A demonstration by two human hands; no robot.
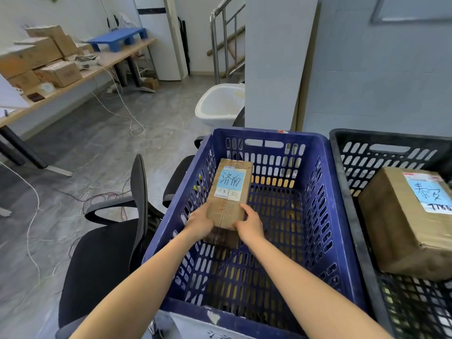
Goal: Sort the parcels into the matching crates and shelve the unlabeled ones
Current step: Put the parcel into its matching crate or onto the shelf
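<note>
Two hands, two crates, two labelled parcels: that was the count on my remote feed. The left hand (pixel 200 222) and the right hand (pixel 249 226) were both clamped on the near end of one long brown cardboard parcel (pixel 228 199), fingers curled round its lower corners and thumbs on its top face. The hands were apart, one at each side of the box. The parcel lay inside the dark blue slotted plastic crate (pixel 256 132), stretching away from the fingers along the crate's left wall. I could not tell whether it already touched the crate floor. A pale blue handwritten label (pixel 230 179) sat on its top just beyond the thumbs, with a white printed sticker below it. Nothing else showed inside this crate.

To the right of the right hand stood the one black slotted plastic crate (pixel 352 204), side by side with the blue one. It held a single bulkier brown cardboard parcel (pixel 403 228), which carried its own pale blue handwritten label (pixel 428 192).

To the left of the left hand stood one black mesh-backed office chair (pixel 102 260). Far beyond the hands sat one white plastic tub (pixel 220 104). Farther left ran a long wooden table (pixel 117 57) with a blue plastic pallet (pixel 117 39) and a heap of plain cardboard boxes (pixel 41 55), too overlapped for me to count.
</note>
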